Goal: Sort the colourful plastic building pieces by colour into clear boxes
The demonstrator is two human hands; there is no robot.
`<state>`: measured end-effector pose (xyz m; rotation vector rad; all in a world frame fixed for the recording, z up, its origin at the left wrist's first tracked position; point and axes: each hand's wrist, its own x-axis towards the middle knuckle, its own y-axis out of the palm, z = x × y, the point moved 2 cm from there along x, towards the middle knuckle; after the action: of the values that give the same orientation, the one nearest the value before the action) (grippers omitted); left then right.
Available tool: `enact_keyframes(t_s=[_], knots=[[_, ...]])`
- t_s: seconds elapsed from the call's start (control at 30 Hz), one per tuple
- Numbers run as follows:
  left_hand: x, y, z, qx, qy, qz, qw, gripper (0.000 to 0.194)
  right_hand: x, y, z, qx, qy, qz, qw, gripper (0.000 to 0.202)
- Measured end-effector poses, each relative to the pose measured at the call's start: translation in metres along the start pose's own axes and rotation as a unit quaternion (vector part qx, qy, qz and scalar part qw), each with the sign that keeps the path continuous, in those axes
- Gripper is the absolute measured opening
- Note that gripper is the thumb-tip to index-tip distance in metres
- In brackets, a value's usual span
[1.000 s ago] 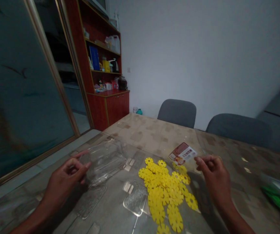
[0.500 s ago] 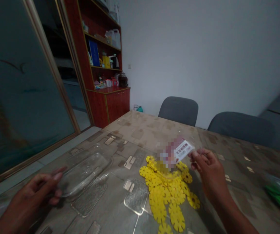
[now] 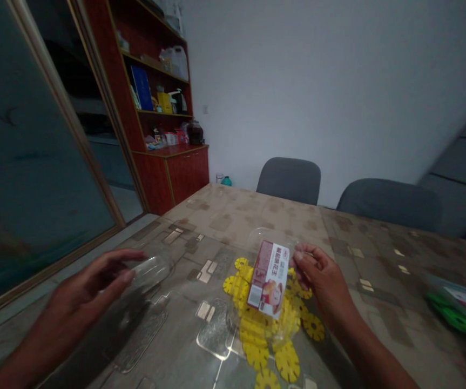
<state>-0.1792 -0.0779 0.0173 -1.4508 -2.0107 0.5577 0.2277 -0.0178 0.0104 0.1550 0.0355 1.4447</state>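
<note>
Between its thumb and fingers, my right hand [image 3: 317, 270] pinches the edge of a clear plastic lid [image 3: 262, 233] with a maroon and white label [image 3: 269, 278]. The lid hangs over a pile of yellow notched discs [image 3: 256, 348] on the table, and some show through it. At the left, my left hand [image 3: 95, 283] reaches over a clear plastic tray [image 3: 152, 270], its thumb and fingers at the near side. Part of the tray is hidden behind that hand.
On the patterned table [image 3: 233, 208], a clear container with green pieces [image 3: 455, 316] lies at the right edge. Two grey chairs [image 3: 289, 181] stand beyond the table. A red shelf cabinet [image 3: 188, 173] and a glass sliding door [image 3: 26, 178] are at the left.
The labelled lid has turned so its label faces me more upright. My left hand has moved right and further over the clear tray. The view has shifted slightly right.
</note>
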Motion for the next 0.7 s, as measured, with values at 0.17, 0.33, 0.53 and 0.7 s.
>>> enact_keyframes(t_s=[0.17,0.33,0.53,0.7], knots=[[0.016,0.082,-0.086,-0.216,0.042,0.251,0.943,0.06,-0.003,0.008,0.005,-0.01,0.004,0.022,1.0,0.044],[0.031,0.122,-0.116,-0.274,0.012,0.343,0.898,0.06,-0.002,0.014,0.005,-0.02,0.012,0.053,0.998,0.045],[0.044,0.119,-0.118,-0.294,-0.014,0.336,0.894,0.044,0.012,0.019,-0.005,-0.085,-0.026,0.114,0.99,0.041],[0.058,0.097,-0.109,-0.334,-0.004,0.253,0.908,0.039,0.034,0.006,-0.019,-0.293,-0.133,0.121,0.939,0.049]])
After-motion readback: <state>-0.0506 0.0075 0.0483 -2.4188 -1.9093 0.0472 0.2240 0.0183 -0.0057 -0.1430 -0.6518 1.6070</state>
